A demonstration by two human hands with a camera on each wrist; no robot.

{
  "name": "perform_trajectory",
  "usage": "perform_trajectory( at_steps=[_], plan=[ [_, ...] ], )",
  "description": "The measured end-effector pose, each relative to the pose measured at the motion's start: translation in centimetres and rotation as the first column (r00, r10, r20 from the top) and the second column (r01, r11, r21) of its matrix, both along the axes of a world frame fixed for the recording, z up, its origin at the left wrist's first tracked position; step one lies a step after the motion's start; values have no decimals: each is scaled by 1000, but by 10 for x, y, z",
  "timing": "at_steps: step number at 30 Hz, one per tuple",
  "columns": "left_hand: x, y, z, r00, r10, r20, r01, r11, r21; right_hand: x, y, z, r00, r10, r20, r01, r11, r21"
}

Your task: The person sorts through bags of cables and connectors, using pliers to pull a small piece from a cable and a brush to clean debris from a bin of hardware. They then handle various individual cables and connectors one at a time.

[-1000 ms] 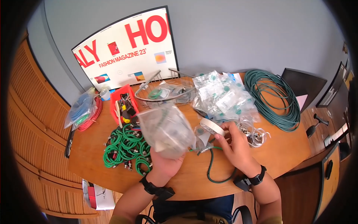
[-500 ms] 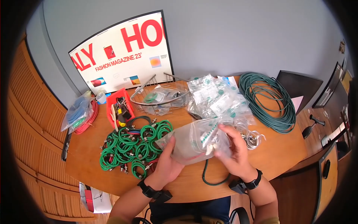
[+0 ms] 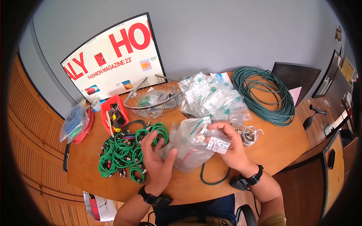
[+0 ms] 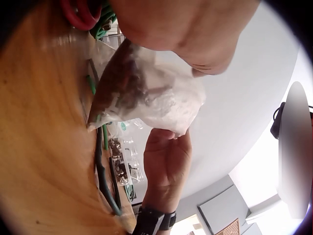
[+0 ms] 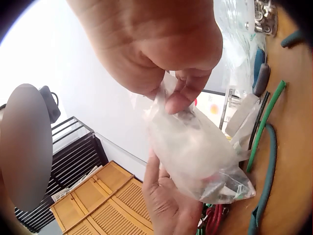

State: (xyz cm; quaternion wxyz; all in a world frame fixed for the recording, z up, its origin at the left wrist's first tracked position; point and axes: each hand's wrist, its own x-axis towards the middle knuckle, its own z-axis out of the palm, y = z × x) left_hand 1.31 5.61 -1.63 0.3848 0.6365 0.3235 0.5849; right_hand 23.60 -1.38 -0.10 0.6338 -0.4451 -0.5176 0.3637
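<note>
My right hand (image 3: 235, 150) pinches the top edge of a clear plastic bag (image 3: 188, 156), which hangs over the front middle of the table. A silvery label (image 3: 218, 145) shows by the right fingers. Green print and small pale pieces show near the bag's top; in the right wrist view, something red and dark shows through its lower part. On the bag's left side my left hand (image 3: 156, 164) has its fingers spread apart, holding nothing. Left of it lie several coiled green cables (image 3: 120, 154) with metal connectors. A dark green cable (image 3: 215, 182) runs below the bag.
A red bin (image 3: 111, 109) of tools and a wire basket (image 3: 151, 105) stand behind. Farther right are piled clear packets (image 3: 215, 98), a big dark green cable coil (image 3: 264, 98) and a container of metal connectors (image 3: 250, 135). A monitor (image 3: 113, 56) stands at the back left.
My right hand has left a roll of white tape and taken the bag's top edge. The bag has moved right, from my left hand to my right. My left hand has let go and spread its fingers.
</note>
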Motion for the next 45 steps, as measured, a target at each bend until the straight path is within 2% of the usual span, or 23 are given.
perform_trajectory(
  at_steps=[1,2,3,4,5,7,9,11,14,16,17,19,20,21,23,26,29,31,33,36,38,43,45],
  plan=[
    [-6,1,1,1000,3,-2,-3,1000,-3,-1,0,-3,999,45,-29,-46,998,-47],
    [-16,5,3,978,22,-207,22,978,208,-3,4,-9,997,49,56,-52,997,63],
    [-23,6,5,915,84,-394,88,913,399,-5,4,-10,997,53,53,-56,997,61],
    [-19,1,16,894,62,-443,150,891,428,-6,2,-12,990,140,-1,-140,990,16],
    [-13,-6,17,893,66,-446,146,894,424,-8,1,-12,973,224,-60,-226,974,-24],
    [-2,-16,15,921,-84,-381,212,927,308,-12,-4,-2,963,235,-134,-240,970,-27],
    [-2,-15,12,909,-56,-413,196,932,305,-5,-7,9,946,286,-152,-316,916,-246],
    [-3,-10,12,884,17,-467,184,906,382,-4,-6,7,953,289,-90,-302,927,-224],
    [-5,-10,14,877,-10,-481,199,918,344,-4,-4,10,967,254,-35,-256,949,-183],
    [-4,-11,15,887,-29,-460,197,926,322,-7,4,7,983,8,186,-38,987,156],
    [-3,-11,15,898,-47,-437,195,933,301,-5,3,6,983,9,185,-38,987,155],
    [-4,-10,13,896,-53,-441,197,937,288,1,-1,2,999,-13,48,11,999,38],
    [-4,-10,13,894,-59,-444,199,941,275,-1,0,3,997,-3,-77,7,999,53],
    [-3,-11,13,894,-61,-445,200,941,273,-2,-1,4,997,-4,-78,8,999,52],
    [-2,-12,15,894,-86,-440,210,947,241,-4,-3,7,965,-46,-259,53,998,22],
    [-3,-12,17,886,-70,-459,196,952,235,-3,-3,6,938,-112,-329,127,992,25],
    [-3,-13,16,885,-69,-460,175,966,192,3,-4,9,925,-146,-350,185,979,82],
    [-3,-12,15,892,-69,-448,170,967,189,8,-1,8,923,-100,-372,160,978,134],
    [-3,-12,15,897,-69,-436,165,969,186,5,1,12,878,-297,-374,350,933,80],
    [-5,-9,11,898,-42,-438,141,970,197,6,4,10,876,-348,-334,401,910,105],
    [-5,-6,4,943,-50,-329,99,986,132,7,5,6,878,-343,-335,399,910,113],
    [-7,-3,2,977,-68,-203,80,996,49,7,6,5,890,-301,-343,354,930,102],
    [-6,-4,4,988,-78,-136,80,997,10,6,7,5,894,-298,-336,311,950,-15]
  ],
)
